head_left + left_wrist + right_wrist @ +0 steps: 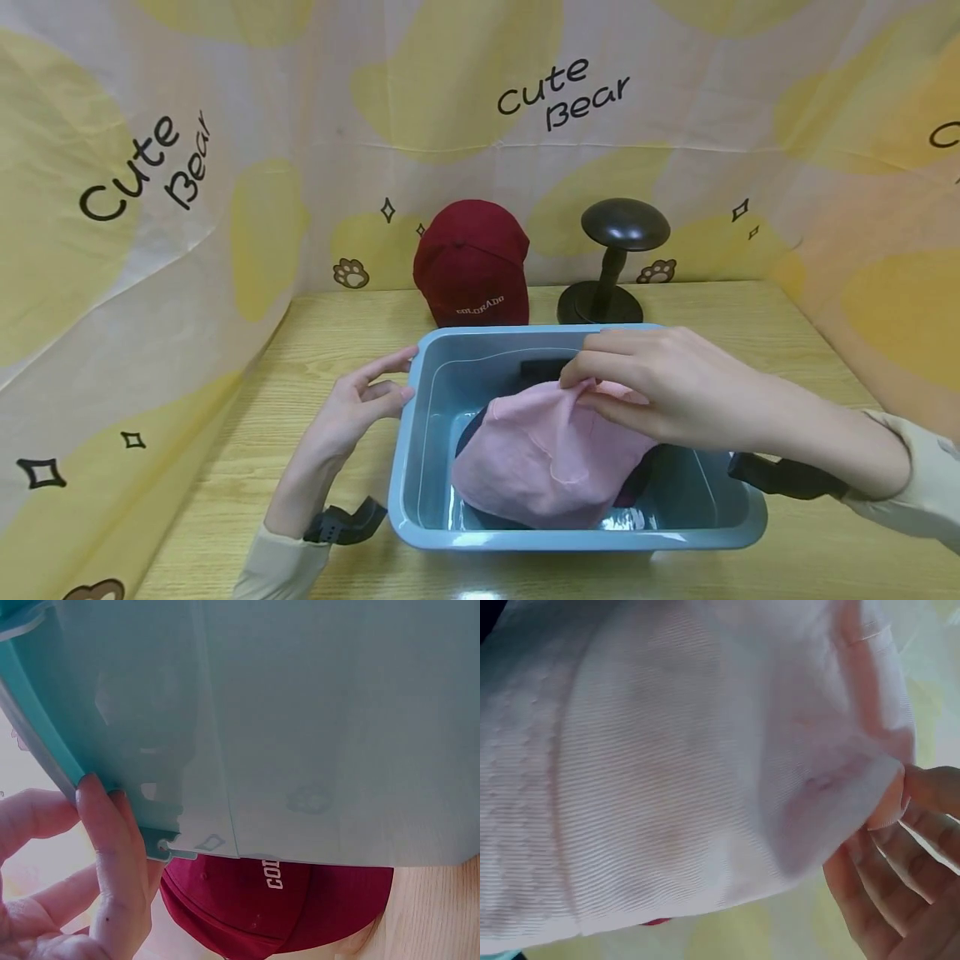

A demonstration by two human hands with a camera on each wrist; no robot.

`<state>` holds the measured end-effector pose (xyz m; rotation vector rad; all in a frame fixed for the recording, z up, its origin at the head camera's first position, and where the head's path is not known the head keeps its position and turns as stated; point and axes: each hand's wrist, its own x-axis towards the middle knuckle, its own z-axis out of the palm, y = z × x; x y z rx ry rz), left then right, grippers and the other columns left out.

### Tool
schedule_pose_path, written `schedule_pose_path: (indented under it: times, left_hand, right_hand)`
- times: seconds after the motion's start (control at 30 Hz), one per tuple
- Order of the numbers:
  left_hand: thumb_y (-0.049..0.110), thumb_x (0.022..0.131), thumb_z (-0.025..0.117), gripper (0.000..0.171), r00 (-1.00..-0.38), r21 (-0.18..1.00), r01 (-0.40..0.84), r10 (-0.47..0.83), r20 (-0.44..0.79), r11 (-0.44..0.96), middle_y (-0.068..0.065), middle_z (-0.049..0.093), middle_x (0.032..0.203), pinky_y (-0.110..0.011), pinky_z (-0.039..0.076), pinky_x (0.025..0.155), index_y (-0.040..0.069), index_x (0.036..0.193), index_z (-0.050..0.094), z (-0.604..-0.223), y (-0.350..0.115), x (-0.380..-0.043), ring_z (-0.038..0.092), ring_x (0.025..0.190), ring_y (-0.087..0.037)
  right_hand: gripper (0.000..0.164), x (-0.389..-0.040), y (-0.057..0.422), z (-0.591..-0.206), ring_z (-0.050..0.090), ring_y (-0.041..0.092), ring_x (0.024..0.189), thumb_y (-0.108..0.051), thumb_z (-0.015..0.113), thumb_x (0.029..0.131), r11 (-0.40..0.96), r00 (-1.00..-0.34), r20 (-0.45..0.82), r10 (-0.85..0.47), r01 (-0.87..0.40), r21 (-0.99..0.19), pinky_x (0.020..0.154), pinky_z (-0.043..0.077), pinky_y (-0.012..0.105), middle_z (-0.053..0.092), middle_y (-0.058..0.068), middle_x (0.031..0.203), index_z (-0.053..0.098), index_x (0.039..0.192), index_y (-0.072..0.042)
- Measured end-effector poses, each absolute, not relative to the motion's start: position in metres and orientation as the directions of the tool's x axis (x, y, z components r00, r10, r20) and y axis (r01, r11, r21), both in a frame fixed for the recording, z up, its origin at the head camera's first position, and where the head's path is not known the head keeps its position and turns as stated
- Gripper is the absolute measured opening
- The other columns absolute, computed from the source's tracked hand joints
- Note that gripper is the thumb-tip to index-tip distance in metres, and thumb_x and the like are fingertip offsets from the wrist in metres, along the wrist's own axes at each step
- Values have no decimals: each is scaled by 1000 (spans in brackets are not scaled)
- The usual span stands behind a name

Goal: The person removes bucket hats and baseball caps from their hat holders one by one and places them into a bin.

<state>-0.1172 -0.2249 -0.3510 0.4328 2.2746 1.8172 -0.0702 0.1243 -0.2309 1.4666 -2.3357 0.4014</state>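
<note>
A light blue plastic basin (525, 540) stands on the table. My left hand (369, 398) holds its left rim, thumb and fingertips at the edge; the left wrist view shows fingers (112, 855) against the outer wall. Over the basin, my right hand (660, 387) pinches a pink cap (540, 467) by its edge between thumb and fingers. In the right wrist view the cap's ribbed pink cloth (652, 772) takes up most of the frame. Dark items (637, 482) show from under the cap, partly hidden by it.
Behind the basin stands a dark red cap (472, 258) lettered COLORADO. To its right is a black hat stand (622, 227) with a rounded top and a round base. A patterned cloth (420, 100) hangs around the wooden table (352, 333).
</note>
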Motion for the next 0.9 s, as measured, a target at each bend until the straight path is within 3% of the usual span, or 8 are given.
schedule_pose_path:
  times: [0.3, 0.53, 0.63, 0.77, 0.9]
  left_hand:
    - [19, 92, 63, 54, -935, 971, 111, 353, 31, 211, -17, 53, 130, -39, 49, 90, 14, 143, 45, -351, -224, -118, 71, 88, -15]
    - [19, 92, 64, 55, -937, 969, 115, 349, 33, 218, -17, 52, 131, -39, 50, 90, 14, 143, 45, -350, -225, -118, 71, 88, -15]
    - [18, 92, 64, 55, -938, 969, 112, 345, 31, 218, -17, 52, 131, -39, 50, 90, 13, 143, 45, -351, -225, -117, 71, 88, -14]
    - [19, 92, 64, 54, -939, 969, 112, 342, 30, 220, -17, 52, 131, -39, 50, 90, 13, 143, 45, -351, -225, -117, 71, 88, -14]
    - [20, 92, 64, 54, -939, 968, 112, 343, 29, 226, -16, 53, 131, -40, 49, 91, 14, 143, 46, -351, -224, -117, 71, 88, -15]
  right_hand:
    - [40, -76, 136, -237, 63, 5, 97, -19, 77, 80, 424, -441, 247, -863, -897, -120, 82, 57, 30, 65, -15, 111, 63, 117, -26]
    - [52, -76, 143, -251, 58, 14, 119, -16, 78, 78, 424, -435, 99, -895, -898, -114, 96, 50, 42, 61, -15, 124, 59, 126, -26]
    - [54, -78, 145, -256, 53, 18, 128, -22, 78, 79, 435, -442, 42, -896, -893, -116, 102, 45, 46, 59, -15, 130, 57, 129, -27]
    - [59, -82, 145, -261, 48, 22, 134, -31, 78, 79, 448, -449, -23, -893, -888, -105, 106, 41, 50, 56, -11, 135, 56, 133, -25]
    - [62, -88, 141, -263, 47, 24, 134, -24, 80, 77, 469, -463, -79, -883, -875, -119, 106, 43, 50, 56, -6, 136, 55, 134, -21]
